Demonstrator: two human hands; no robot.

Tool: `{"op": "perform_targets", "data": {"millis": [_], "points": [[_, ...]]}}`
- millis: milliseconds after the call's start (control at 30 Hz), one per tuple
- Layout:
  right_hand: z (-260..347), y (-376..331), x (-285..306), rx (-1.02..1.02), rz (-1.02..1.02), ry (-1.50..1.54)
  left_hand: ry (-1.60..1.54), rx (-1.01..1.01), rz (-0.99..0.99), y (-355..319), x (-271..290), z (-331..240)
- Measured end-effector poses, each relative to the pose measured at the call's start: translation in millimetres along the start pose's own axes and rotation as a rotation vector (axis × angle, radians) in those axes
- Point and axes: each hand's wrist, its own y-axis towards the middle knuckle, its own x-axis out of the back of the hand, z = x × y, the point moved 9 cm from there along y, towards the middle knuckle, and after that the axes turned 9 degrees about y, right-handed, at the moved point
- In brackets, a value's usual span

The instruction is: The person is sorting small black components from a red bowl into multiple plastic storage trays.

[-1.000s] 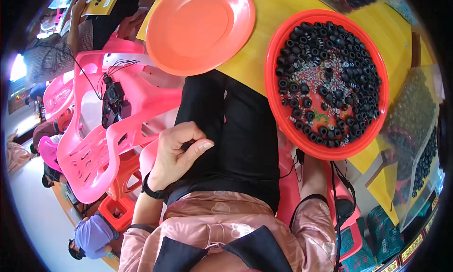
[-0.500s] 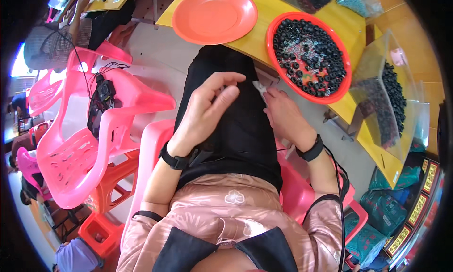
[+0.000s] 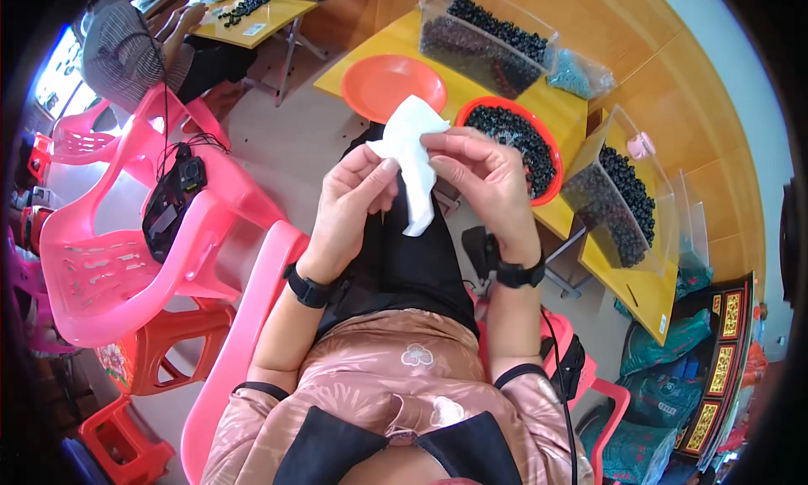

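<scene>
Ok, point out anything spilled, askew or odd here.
Nothing spilled. Both hands, left hand and right hand, hold a white tissue above the lap; the black beads stay inside the red tray and clear bins.

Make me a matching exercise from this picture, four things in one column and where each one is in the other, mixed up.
Things:
1. white tissue
2. empty orange plastic plate
3. red plastic bowl of black beads
4. black strapped device

Places:
A. on the pink plastic chair
B. pinched between both hands
C. yellow table, just beyond the right hand
D. yellow table, beyond the left hand

Pairs: 1-B, 2-D, 3-C, 4-A
</scene>
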Motion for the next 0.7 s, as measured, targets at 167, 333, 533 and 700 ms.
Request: {"op": "perform_targets", "data": {"millis": [167, 333, 533, 700], "points": [[-34, -12, -14, -0.172, -0.049, 0.18, 0.335, -0.209, -0.091, -3, -6, -34], [-36, -10, -14, -0.064, -0.021, 0.269, 0.151, -0.159, -0.074, 0, -12, -26], [-24, -15, -27, 0.021, 0.033, 0.324, 0.297, -0.245, -0.147, 1, -14, -31], [-38, -15, -13, -0.01, -0.077, 0.151, 0.415, -0.309, -0.238, -9, 0, -36]]}}
